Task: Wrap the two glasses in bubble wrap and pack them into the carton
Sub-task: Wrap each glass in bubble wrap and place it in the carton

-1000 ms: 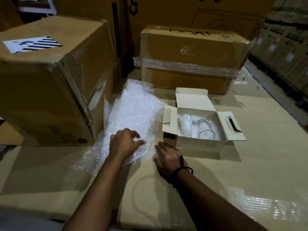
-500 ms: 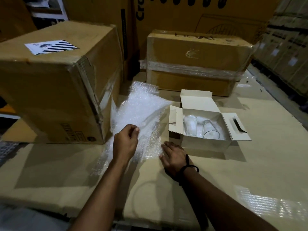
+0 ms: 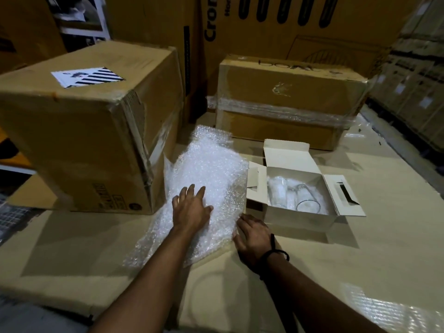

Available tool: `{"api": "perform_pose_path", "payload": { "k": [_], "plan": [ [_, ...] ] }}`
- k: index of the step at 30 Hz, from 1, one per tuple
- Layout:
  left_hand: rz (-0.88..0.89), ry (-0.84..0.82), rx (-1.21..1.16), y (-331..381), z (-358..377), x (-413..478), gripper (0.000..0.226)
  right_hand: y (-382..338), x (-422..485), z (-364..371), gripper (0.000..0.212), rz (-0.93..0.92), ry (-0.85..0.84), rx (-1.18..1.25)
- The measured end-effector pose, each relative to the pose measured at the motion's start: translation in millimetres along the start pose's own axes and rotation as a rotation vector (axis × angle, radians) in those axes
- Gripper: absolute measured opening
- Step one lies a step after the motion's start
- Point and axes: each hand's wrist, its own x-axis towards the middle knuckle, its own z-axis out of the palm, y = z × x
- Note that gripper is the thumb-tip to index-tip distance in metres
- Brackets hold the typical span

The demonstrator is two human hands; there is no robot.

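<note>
Cardboard worktop (image 3: 360, 248); step judged as spreading the wrap. Crumpled clear bubble wrap sheet (image 3: 211, 169) lies under left hand (image 3: 192, 209), pressed flat with straight fingers. Right hand (image 3: 252, 236) touches its near edge, grip indeterminate. Two clear glasses (image 3: 278, 195) lie in open white carton (image 3: 300, 219) alongside. Next move likely calls for lifting one onto the sheet.

Dim warehouse, low warm light. Work surface (image 3: 348, 272) is flattened cardboard sheets, with a glare patch bottom right. Big brown carton (image 3: 79, 145) sits on it at left, with a white label with black stripes (image 3: 87, 76) on top and clear tape down the near corner. Film-wrapped carton (image 3: 288, 104) at centre back. Tall printed carton (image 3: 300, 25) stands behind both. Stacked boxes (image 3: 413, 87) run down the right side. White shelf frame (image 3: 101, 25) top left.
</note>
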Motion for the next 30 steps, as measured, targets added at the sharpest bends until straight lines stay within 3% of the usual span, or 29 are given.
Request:
{"api": "perform_pose_path", "payload": {
  "k": [2,5,7,14,18,21,23,26,27,30],
  "plan": [
    [-0.054,-0.026,-0.006,0.7,0.2,13.0,0.059,2.5,0.2,3.4,0.053,-0.019,0.027,-0.007],
    [-0.100,0.062,-0.099,-2.3,-5.7,27.1,0.031,4.3,-1.1,5.1,0.050,-0.049,0.068,-0.016],
    [-0.135,0.122,-0.148,-2.8,-9.8,33.6,0.026,4.0,-2.0,4.5,0.047,-0.065,0.118,-0.009],
    [-0.055,0.544,-0.463,15.7,-37.6,11.8,0.012,6.7,-1.9,8.9,0.048,-0.048,0.124,-0.018],
    [-0.104,0.383,-0.480,32.8,-34.4,-34.6,0.019,5.7,2.3,6.7,0.059,-0.033,0.011,-0.034],
    [-0.133,0.200,-0.446,34.3,-26.1,-69.7,0.025,3.3,1.9,-5.0,0.060,-0.001,-0.057,0.128],
    [-0.094,0.111,-0.413,34.1,-21.8,-89.4,0.026,0.7,-1.4,-20.6,0.060,0.145,0.007,0.377],
    [0.005,0.050,-0.391,37.7,-15.5,-116.7,0.025,-3.5,-9.1,-34.3,0.059,0.393,0.284,0.722],
    [0.035,0.046,-0.390,39.9,-13.6,-123.6,0.025,-7.2,-10.2,-37.4,0.055,0.464,0.302,0.786],
    [0.119,0.023,-0.442,48.0,-6.2,-136.8,0.022,-17.2,-5.4,-46.4,0.038,0.556,0.042,0.747]
  ]
}}
